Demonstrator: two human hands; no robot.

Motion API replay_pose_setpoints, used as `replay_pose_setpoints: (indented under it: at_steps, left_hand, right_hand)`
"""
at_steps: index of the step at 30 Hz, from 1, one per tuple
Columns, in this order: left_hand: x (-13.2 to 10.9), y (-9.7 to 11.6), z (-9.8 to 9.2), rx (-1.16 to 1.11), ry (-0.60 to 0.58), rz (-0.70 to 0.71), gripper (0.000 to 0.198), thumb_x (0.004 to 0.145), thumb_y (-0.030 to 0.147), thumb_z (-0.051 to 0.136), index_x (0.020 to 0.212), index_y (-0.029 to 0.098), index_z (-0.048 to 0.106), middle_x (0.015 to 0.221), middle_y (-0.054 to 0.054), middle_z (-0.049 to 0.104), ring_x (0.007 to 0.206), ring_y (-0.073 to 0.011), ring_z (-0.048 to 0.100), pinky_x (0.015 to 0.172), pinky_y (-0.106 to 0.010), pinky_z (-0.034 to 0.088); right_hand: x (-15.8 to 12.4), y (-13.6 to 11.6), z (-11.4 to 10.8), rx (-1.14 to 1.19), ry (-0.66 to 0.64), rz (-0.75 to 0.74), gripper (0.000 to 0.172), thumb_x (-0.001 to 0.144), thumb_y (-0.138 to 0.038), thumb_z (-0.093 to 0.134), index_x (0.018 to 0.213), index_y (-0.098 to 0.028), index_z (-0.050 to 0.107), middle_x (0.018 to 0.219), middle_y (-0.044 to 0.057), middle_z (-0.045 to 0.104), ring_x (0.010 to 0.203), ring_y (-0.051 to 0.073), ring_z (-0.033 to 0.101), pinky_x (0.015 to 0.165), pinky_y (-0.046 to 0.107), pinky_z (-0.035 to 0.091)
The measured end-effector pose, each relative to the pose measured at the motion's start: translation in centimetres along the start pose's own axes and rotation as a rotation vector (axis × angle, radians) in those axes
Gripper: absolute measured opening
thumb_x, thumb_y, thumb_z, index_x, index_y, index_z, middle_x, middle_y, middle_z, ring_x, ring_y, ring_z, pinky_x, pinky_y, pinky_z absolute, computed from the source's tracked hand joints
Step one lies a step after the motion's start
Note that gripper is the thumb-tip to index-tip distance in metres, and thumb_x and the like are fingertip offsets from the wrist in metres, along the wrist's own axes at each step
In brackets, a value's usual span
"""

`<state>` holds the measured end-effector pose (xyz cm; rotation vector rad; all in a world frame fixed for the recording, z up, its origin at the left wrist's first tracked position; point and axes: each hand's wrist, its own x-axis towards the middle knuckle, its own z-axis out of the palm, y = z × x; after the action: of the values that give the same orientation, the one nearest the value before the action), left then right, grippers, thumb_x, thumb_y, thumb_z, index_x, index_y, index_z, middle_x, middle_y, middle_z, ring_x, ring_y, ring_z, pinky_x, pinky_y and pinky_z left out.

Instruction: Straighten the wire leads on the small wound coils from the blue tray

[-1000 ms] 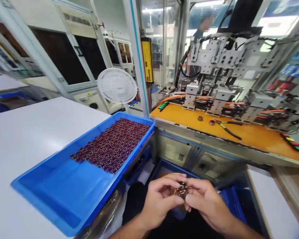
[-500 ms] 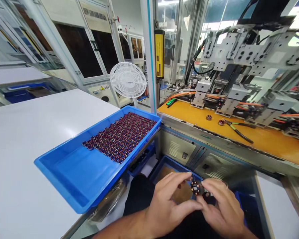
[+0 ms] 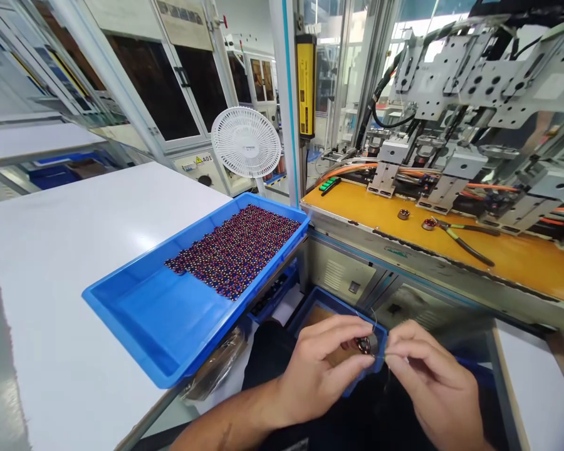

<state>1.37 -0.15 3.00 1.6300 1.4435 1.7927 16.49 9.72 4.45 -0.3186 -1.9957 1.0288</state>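
Between the thumb and fingers of my left hand (image 3: 326, 369) is a small round motor stator (image 3: 364, 344) with copper windings, partly covered by the fingers. Thin wire ends stick up from it. My right hand (image 3: 432, 376) is just to the right, thumb and forefinger pinched on a thin wire (image 3: 380, 357) that runs from the stator. Both hands are above my lap. To the left, a blue tray (image 3: 141, 326) holds many similar stators (image 3: 244, 244), packed together over its far part.
On the machine's orange worktop (image 3: 371, 207) lie two loose stators and cutting pliers (image 3: 467, 244). Metal fixtures (image 3: 444, 178) stand behind them. A white table (image 3: 51, 250) carries the tray. A blue bin (image 3: 317, 304) sits below my hands, and a white fan (image 3: 247, 143) stands beyond.
My right hand has let go of the stator's body and moved right, pinching a wire. The stator is now in my left hand alone. The view has shifted slightly.
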Motion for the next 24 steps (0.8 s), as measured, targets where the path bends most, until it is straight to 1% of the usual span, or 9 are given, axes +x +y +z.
replay_pose_setpoints:
  at_steps: [4, 7, 12, 15, 17, 19, 20, 22, 24]
  left_hand:
    - [-0.2, -0.8, 0.4, -0.399, 0.027, -0.239, 0.032, 0.075, 0.01, 0.077, 0.106, 0.021, 0.074, 0.109, -0.009, 0.073, 0.081, -0.0109, 0.069, 0.069, -0.018, 0.057]
    - [-0.1, -1.2, 0.7, -0.55, 0.036, -0.282, 0.032, 0.072, 0.008, 0.079, 0.101, 0.023, 0.075, 0.106, -0.006, 0.073, 0.084, -0.0094, 0.069, 0.072, -0.017, 0.057]
    - [0.1, -1.0, 0.6, -0.353, 0.075, -0.151, 0.026, 0.073, 0.008, 0.076, 0.097, 0.019, 0.074, 0.1, -0.008, 0.073, 0.084, -0.0125, 0.069, 0.069, -0.019, 0.058]
    - [0.3, -0.7, -0.1, -0.112, 0.052, -0.033, 0.025, 0.074, 0.006, 0.073, 0.097, 0.015, 0.073, 0.099, -0.011, 0.073, 0.084, -0.0147, 0.07, 0.067, -0.02, 0.058]
    - [0.4, -0.4, -0.6, 0.018, 0.011, 0.029, 0.024, 0.075, 0.004, 0.071, 0.098, 0.013, 0.072, 0.099, -0.012, 0.073, 0.085, -0.0151, 0.071, 0.068, -0.02, 0.058]
    - [0.6, -0.2, -0.9, 0.105, -0.029, 0.069, 0.023, 0.077, 0.005, 0.069, 0.099, 0.012, 0.072, 0.1, -0.013, 0.073, 0.085, -0.0149, 0.071, 0.072, -0.021, 0.059]
    - [0.7, 0.0, -0.9, 0.137, -0.047, 0.086, 0.023, 0.077, 0.005, 0.069, 0.099, 0.012, 0.071, 0.1, -0.013, 0.073, 0.086, -0.0148, 0.071, 0.074, -0.021, 0.059]
    - [0.9, 0.3, -0.9, 0.172, -0.082, 0.112, 0.022, 0.078, 0.005, 0.069, 0.099, 0.012, 0.071, 0.099, -0.012, 0.073, 0.088, -0.0144, 0.071, 0.078, -0.021, 0.058]
    - [1.0, 0.6, -0.8, 0.161, -0.108, 0.119, 0.022, 0.078, 0.005, 0.069, 0.099, 0.012, 0.071, 0.099, -0.011, 0.073, 0.089, -0.0143, 0.071, 0.082, -0.022, 0.057]
  right_hand:
    - [-0.6, -0.1, 0.8, 0.097, 0.12, 0.132, 0.014, 0.091, -0.016, 0.061, 0.078, -0.02, 0.062, 0.077, 0.002, 0.058, 0.072, 0.011, 0.058, 0.063, 0.017, 0.05]
    - [-1.2, 0.0, 1.3, 0.223, 0.169, 0.232, 0.015, 0.092, -0.02, 0.062, 0.077, -0.019, 0.061, 0.076, 0.002, 0.055, 0.07, 0.012, 0.056, 0.062, 0.019, 0.048]
    - [-2.2, 1.6, 1.1, 0.343, 0.213, 0.467, 0.032, 0.093, -0.035, 0.062, 0.067, -0.017, 0.057, 0.069, 0.001, 0.049, 0.066, 0.013, 0.05, 0.06, 0.022, 0.047]
    - [-2.6, 3.0, -0.5, 0.272, 0.149, 0.619, 0.037, 0.094, -0.043, 0.059, 0.068, -0.016, 0.059, 0.064, 0.002, 0.051, 0.059, 0.013, 0.051, 0.055, 0.024, 0.048]
    - [-2.5, 3.1, -2.0, 0.034, 0.151, 0.481, 0.027, 0.094, -0.039, 0.06, 0.078, -0.017, 0.064, 0.069, 0.004, 0.059, 0.059, 0.015, 0.055, 0.054, 0.025, 0.049]
    - [-1.8, 2.5, -3.5, -0.329, 0.169, 0.108, 0.009, 0.09, -0.028, 0.066, 0.092, -0.02, 0.068, 0.083, 0.005, 0.065, 0.072, 0.017, 0.062, 0.066, 0.027, 0.053]
    - [-1.2, 2.0, -4.1, -0.502, 0.134, -0.111, 0.01, 0.089, -0.022, 0.067, 0.099, -0.022, 0.068, 0.092, 0.005, 0.067, 0.082, 0.018, 0.063, 0.075, 0.029, 0.053]
    - [0.1, 0.8, -4.7, -0.734, -0.068, -0.462, 0.021, 0.092, -0.014, 0.059, 0.108, -0.025, 0.068, 0.107, 0.007, 0.066, 0.102, 0.021, 0.061, 0.091, 0.033, 0.049]
    - [1.5, 0.0, -4.6, -0.809, -0.281, -0.643, 0.031, 0.099, -0.011, 0.04, 0.113, -0.02, 0.066, 0.114, 0.011, 0.065, 0.109, 0.024, 0.058, 0.095, 0.04, 0.046]
